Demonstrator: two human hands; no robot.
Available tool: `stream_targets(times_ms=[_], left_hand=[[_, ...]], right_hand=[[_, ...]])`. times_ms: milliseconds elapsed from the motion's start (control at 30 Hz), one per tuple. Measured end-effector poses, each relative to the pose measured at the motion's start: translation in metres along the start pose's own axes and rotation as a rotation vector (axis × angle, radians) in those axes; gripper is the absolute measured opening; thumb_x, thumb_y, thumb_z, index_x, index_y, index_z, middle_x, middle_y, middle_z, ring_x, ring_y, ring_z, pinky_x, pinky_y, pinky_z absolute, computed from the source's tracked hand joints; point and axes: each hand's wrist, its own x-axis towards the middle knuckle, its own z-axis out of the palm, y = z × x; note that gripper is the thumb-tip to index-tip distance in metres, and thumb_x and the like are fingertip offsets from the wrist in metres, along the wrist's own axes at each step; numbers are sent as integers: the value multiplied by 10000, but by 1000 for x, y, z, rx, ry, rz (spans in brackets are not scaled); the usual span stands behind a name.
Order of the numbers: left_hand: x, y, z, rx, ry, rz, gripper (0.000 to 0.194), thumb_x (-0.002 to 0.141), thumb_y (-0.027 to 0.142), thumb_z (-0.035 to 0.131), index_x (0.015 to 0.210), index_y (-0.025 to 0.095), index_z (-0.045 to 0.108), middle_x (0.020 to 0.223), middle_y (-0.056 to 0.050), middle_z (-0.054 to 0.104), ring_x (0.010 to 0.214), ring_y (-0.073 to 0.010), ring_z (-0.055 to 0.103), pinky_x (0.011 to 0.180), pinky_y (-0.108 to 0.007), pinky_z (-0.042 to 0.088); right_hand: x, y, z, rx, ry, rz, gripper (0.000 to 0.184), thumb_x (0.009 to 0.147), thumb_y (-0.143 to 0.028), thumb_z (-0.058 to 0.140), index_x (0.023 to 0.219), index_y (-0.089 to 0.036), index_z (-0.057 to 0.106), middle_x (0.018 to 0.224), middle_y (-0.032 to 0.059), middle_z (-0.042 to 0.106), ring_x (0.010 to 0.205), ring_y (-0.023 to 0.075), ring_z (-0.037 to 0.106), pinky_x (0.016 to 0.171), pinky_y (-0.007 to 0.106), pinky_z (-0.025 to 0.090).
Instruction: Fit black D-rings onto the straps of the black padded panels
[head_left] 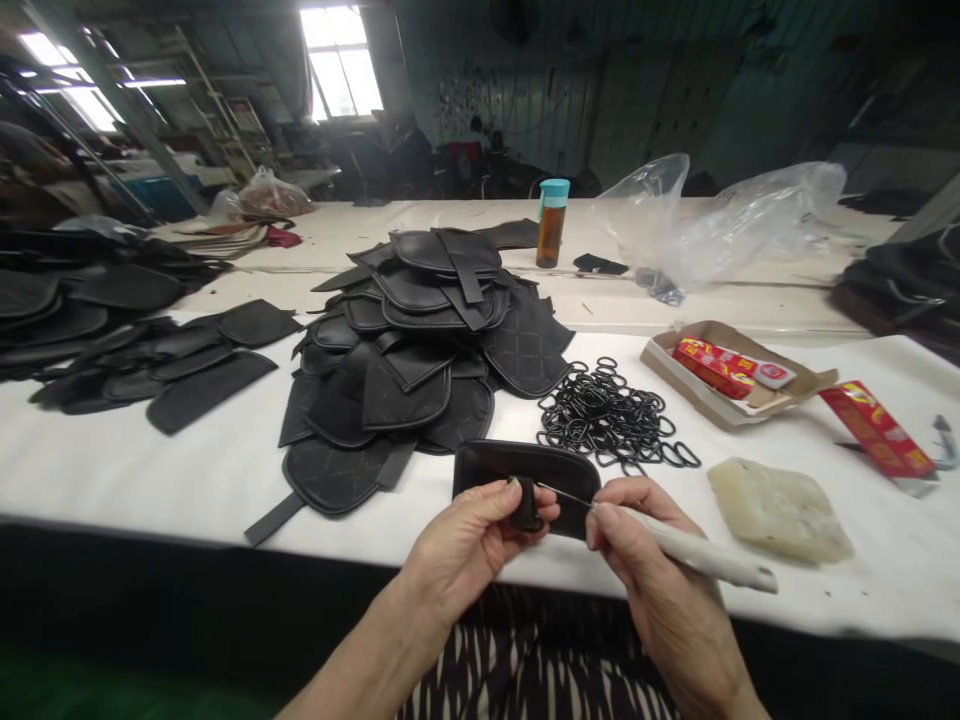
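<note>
My left hand (472,540) pinches a folded black strap (527,508) between thumb and fingers. Behind it lies a black leather-look panel (487,462) with a rounded, piped edge; whether the strap is joined to it is hidden by my fingers. In my right hand (660,590) is an awl (709,555) with a thick whitish handle. Its thin metal shaft points left, and the tip reaches the strap. Just beyond my hands a heap of black metal D-rings (600,415) rests on the white table covering. Left of the rings rises a pile of similar black panels (409,385), some with straps.
At right are a yellowish block (780,510), an open cardboard box (712,400) with red packets, and another red packet (879,430). More black pieces (210,365) lie at left. Farther back stand a blue-lidded bottle (551,225) and a clear plastic bag (750,225).
</note>
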Motion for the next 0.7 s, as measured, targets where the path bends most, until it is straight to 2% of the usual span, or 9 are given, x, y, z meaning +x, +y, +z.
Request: stream_targets(times_ms=[167,333,700], left_hand=[[2,-2,-4,10,-41,11,168,780,194,631,809,53,717,814,-143,718,767,-190,667,821,-310,488],[3,-5,-7,-6,-83,26,165,784,183,619,823,55,717,806,-144,717,787,-207,663,861,-351,470],[1,-3,-3,-51,-44,29,145,774,168,627,781,55,718,784,-123,716,725,-174,654,800,-319,502]], right_hand=[[3,2,6,-4,26,-14,195,758,-375,644,752,-190,585,642,-6,556,617,140,502,563,242,387],[6,7,8,18,-17,-6,168,782,-356,634,775,-199,574,662,-21,553,628,123,496,574,225,382],[8,14,11,61,-116,11,153,805,-345,626,804,-204,565,662,-30,567,616,111,500,568,214,385]])
